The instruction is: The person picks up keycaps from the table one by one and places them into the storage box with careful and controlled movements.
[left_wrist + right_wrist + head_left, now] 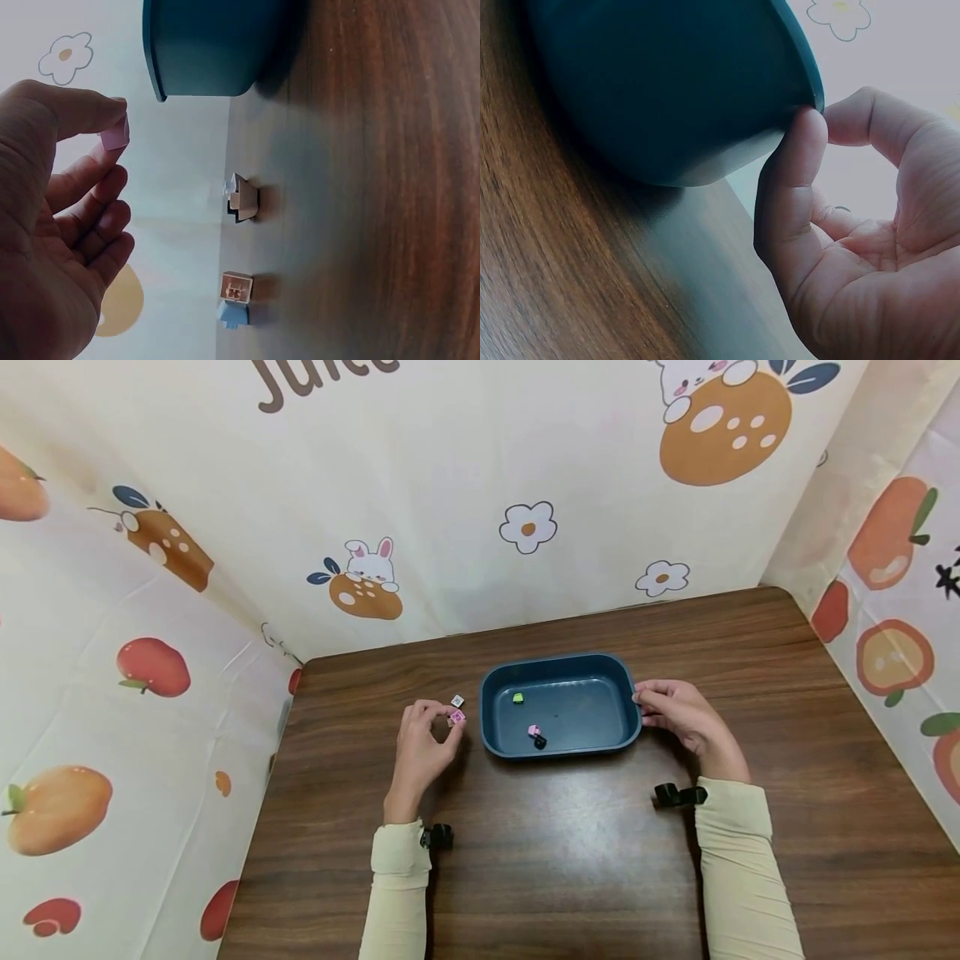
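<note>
In the head view, my left hand point(423, 747) pinches a pink keycap point(458, 717) between thumb and index finger, left of a dark blue plastic tray point(557, 752). The left wrist view shows this pink keycap point(115, 136) held above the table, the other fingers loosely curled. A white keycap point(457, 701) lies just beyond it. My right hand point(686, 718) grips the tray's right end, with its thumb and a finger on the rim point(810, 67). Inside the tray are a green keycap point(517, 698), a pink-and-white keycap point(533, 731) and a black keycap point(540, 742).
Low in the left wrist view, a pale keycap point(244, 199), a brown keycap point(237, 287) with its stem showing and a light blue keycap point(234, 313) rest on the wooden table point(525, 860). A printed curtain point(450, 485) stands along the back and sides.
</note>
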A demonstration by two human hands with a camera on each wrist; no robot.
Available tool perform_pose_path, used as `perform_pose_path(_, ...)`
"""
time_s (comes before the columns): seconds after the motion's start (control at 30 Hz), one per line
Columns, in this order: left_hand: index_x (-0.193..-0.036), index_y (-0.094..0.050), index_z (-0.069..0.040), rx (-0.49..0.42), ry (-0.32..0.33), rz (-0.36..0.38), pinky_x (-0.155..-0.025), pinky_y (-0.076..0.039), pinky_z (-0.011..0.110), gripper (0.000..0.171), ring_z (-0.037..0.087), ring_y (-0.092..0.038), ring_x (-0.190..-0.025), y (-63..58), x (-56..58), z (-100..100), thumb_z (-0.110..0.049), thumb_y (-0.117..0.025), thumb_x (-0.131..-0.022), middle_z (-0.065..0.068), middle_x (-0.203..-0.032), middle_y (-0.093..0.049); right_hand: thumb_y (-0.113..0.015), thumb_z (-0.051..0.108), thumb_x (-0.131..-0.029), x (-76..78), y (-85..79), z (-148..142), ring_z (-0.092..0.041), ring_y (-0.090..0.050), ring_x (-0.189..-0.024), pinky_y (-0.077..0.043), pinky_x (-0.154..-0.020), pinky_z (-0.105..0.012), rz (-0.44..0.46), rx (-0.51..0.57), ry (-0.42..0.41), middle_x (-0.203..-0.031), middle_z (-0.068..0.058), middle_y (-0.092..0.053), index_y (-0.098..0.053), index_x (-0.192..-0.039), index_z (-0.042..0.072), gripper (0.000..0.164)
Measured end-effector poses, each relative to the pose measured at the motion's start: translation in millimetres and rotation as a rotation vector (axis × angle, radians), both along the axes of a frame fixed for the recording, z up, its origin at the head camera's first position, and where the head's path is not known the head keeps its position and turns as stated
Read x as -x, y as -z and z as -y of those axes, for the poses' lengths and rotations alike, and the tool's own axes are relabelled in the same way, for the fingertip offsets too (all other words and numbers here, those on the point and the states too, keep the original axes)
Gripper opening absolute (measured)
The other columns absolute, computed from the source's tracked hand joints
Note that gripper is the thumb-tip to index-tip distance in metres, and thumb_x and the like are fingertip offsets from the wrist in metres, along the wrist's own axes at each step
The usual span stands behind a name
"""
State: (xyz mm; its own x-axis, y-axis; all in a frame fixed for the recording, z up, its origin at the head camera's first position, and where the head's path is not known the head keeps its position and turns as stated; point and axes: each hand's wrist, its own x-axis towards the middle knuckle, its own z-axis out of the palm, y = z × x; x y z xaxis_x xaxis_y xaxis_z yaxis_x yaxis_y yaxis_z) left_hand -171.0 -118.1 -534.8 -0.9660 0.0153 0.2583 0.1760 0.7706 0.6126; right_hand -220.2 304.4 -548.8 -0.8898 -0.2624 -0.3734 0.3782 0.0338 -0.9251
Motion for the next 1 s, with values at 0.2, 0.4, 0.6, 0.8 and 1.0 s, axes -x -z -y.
perform_pose_path(0.2,-0.107,-0.078,-0.012,0.011,0.005,0.018,-0.09,-0.045,0.042,0.02,0.028,-0.054,-0.109,-2.8,1.8,-1,-0.025,-0.081,-0.093,0.014,-0.114,-0.067,-0.057,0.018,-0.108,1.5,0.4,1,-0.001,-0.064,-0.077,-0.06,-0.074,-0.019,0.001,-0.02,-0.004,-0.086,0.013,-0.068,-0.055,-0.13,-0.009,0.035)
perform_pose_path(0.4,-0.108,-0.079,-0.011,0.023,0.02,0.008,-0.091,-0.046,0.043,0.021,0.029,-0.055,-0.108,-5.2,5.9,-4,-0.026,-0.08,-0.094,0.014,-0.114,-0.068,-0.056,0.018,-0.108,0.2,1.1,0,-0.001,-0.064,-0.076,-0.06,-0.074,-0.019,-0.001,-0.021,-0.001,-0.085,0.013,-0.067,-0.056,-0.128,-0.007,0.031)
perform_pose_path(0.6,-0.109,-0.078,-0.011,0.033,0.035,0.017,-0.091,-0.047,0.043,0.022,0.028,-0.055,-0.109,-8.4,8.7,-5,-0.026,-0.079,-0.094,0.012,-0.116,-0.067,-0.057,0.016,-0.108,0.8,2.4,-1,-0.001,-0.064,-0.076,-0.06,-0.073,-0.019,0.001,-0.018,0.01,-0.085,0.012,-0.068,-0.059,-0.126,-0.005,0.028)
perform_pose_path(0.8,-0.108,-0.08,-0.01,0.026,0.032,-0.006,-0.091,-0.047,0.044,0.022,0.027,-0.055,-0.109,-13.1,10.5,-4,-0.026,-0.08,-0.093,0.009,-0.114,-0.067,-0.058,0.016,-0.107,1.0,3.7,1,-0.001,-0.065,-0.075,-0.06,-0.072,-0.019,0.002,-0.012,0.014,-0.085,0.012,-0.069,-0.058,-0.128,-0.007,0.031)
perform_pose_path(1.0,-0.108,-0.079,-0.01,0.034,0.042,0.006,-0.091,-0.047,0.043,0.022,0.027,-0.055,-0.108,-12.1,10.7,-3,-0.027,-0.08,-0.094,0.009,-0.113,-0.067,-0.058,0.017,-0.108,0.6,1.5,0,-0.001,-0.065,-0.075,-0.06,-0.072,-0.019,0.001,-0.016,0.006,-0.085,0.013,-0.069,-0.056,-0.13,-0.009,0.035)
